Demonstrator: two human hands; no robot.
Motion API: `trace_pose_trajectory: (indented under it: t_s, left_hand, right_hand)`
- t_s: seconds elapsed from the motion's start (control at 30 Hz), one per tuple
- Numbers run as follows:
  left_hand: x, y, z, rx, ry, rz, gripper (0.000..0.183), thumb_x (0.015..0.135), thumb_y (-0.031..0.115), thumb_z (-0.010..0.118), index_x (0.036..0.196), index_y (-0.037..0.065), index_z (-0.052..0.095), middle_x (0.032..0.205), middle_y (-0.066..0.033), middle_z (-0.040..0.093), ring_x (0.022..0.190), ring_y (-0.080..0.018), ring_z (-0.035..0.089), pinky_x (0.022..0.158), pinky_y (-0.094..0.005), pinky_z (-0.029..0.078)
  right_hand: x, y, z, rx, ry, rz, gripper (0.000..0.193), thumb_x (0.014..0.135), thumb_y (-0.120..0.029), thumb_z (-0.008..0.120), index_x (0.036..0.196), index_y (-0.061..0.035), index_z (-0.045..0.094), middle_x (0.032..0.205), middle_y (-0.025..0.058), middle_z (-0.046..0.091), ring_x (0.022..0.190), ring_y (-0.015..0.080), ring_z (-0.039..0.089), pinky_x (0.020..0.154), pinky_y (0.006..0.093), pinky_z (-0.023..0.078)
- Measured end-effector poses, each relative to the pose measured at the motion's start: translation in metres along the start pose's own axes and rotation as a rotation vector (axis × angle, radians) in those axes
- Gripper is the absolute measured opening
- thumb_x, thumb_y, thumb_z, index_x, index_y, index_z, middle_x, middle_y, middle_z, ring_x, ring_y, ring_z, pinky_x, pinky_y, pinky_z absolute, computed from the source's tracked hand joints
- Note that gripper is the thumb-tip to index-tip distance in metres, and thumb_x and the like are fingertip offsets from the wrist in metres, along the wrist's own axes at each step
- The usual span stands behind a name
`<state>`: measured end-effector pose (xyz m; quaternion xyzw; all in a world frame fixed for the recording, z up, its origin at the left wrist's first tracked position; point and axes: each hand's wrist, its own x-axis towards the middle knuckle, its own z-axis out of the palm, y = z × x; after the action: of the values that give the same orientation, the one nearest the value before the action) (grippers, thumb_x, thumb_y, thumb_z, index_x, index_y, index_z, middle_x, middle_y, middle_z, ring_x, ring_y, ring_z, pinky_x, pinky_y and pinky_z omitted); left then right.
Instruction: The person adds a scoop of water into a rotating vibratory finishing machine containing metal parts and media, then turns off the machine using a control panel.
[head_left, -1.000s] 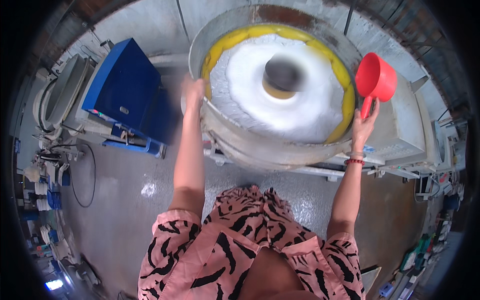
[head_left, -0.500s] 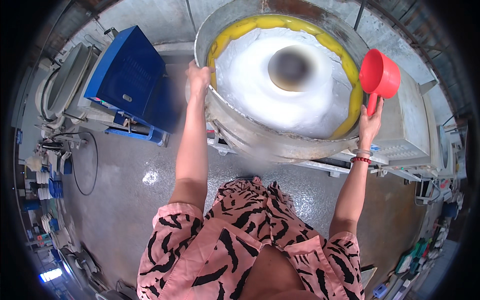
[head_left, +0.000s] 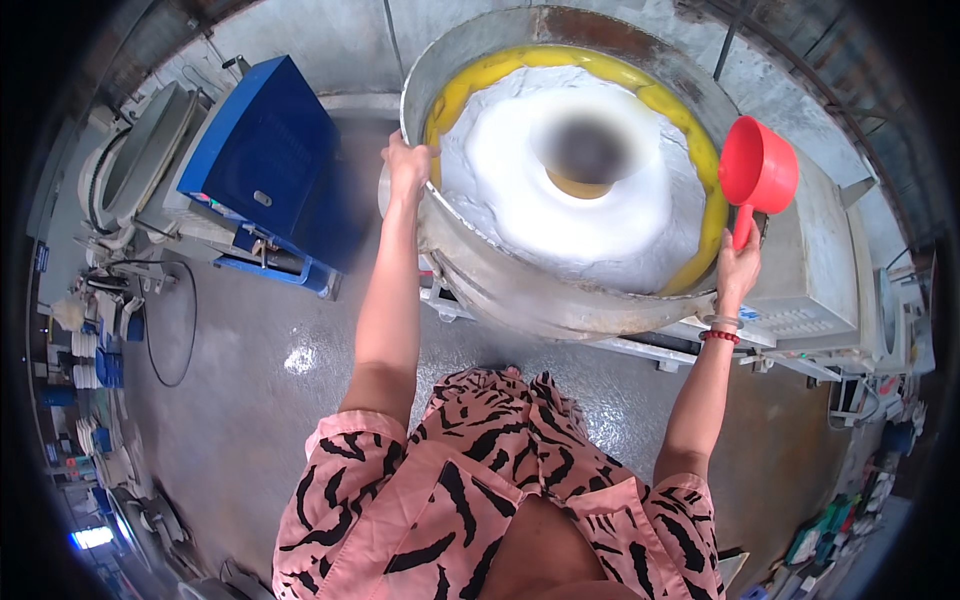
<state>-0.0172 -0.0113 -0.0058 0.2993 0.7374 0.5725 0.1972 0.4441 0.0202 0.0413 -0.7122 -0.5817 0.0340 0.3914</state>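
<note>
Scoop (head_left: 775, 180), red, one — upper right of the frame, tilted, its round cup over the tub's right edge; likely light, stiff plastic, slippery if wet, best taken by the short handle. Right hand (head_left: 738, 268): fingers closed round that handle; whether it also touches the tub cannot be told. Tub (head_left: 560, 315), grey, round, upper centre; looks heavy and rigid, to be held by the rim. Left hand (head_left: 407, 165): curled over the rim at the tub's left. Within: white mass (head_left: 500, 205), probably loose or soft; yellow ring (head_left: 447, 108) around it; dark post (head_left: 588, 150), blurred, mid-tub. Outward: blue machine (head_left: 255, 150), upper left; grey box (head_left: 818, 262), right — beside the tub.
</note>
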Motion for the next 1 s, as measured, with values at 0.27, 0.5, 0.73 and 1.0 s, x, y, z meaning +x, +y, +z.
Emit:
trace_pose_trajectory:
  t_s: [0.27,0.5,0.73,1.0]
  left_hand:
    - [-0.006,0.007,-0.003,-0.061,-0.005,0.061,0.05,0.057,0.001,0.06,0.104,-0.01,0.048,0.097,-0.0225,0.054,0.087,-0.0289,0.054,0.078,-0.0339,0.042]
    - [0.012,-0.021,0.005,0.056,0.08,0.092,0.046,0.057,-0.001,0.058,0.102,-0.011,0.05,0.093,-0.0187,0.059,0.083,-0.0232,0.057,0.075,-0.0315,0.044]
    - [0.004,-0.012,0.002,0.042,0.085,0.066,0.048,0.057,-0.001,0.058,0.103,-0.01,0.049,0.094,-0.0187,0.059,0.082,-0.0239,0.057,0.074,-0.0319,0.045]
    - [0.003,-0.008,0.003,0.056,0.072,0.085,0.048,0.058,-0.001,0.059,0.103,-0.011,0.048,0.094,-0.0194,0.058,0.082,-0.0243,0.057,0.074,-0.0319,0.044]
  right_hand:
    - [-0.001,-0.009,0.001,-0.023,-0.002,0.046,0.048,0.074,-0.024,0.058,0.12,-0.0185,0.043,0.093,0.0168,0.06,0.087,0.0359,0.056,0.074,0.0426,0.043]
    - [0.001,0.003,0.004,0.094,0.072,-0.029,0.048,0.076,-0.033,0.058,0.117,-0.0098,0.047,0.094,0.0176,0.06,0.086,0.0331,0.057,0.076,0.0389,0.043]
    - [0.0,-0.002,0.005,0.078,0.066,-0.05,0.052,0.075,-0.034,0.059,0.118,-0.0082,0.043,0.089,0.0172,0.06,0.08,0.031,0.058,0.072,0.038,0.043]
    - [-0.002,-0.003,0.003,0.064,0.114,-0.089,0.049,0.079,-0.033,0.055,0.119,-0.0099,0.039,0.089,0.0185,0.059,0.08,0.0335,0.057,0.072,0.04,0.042]
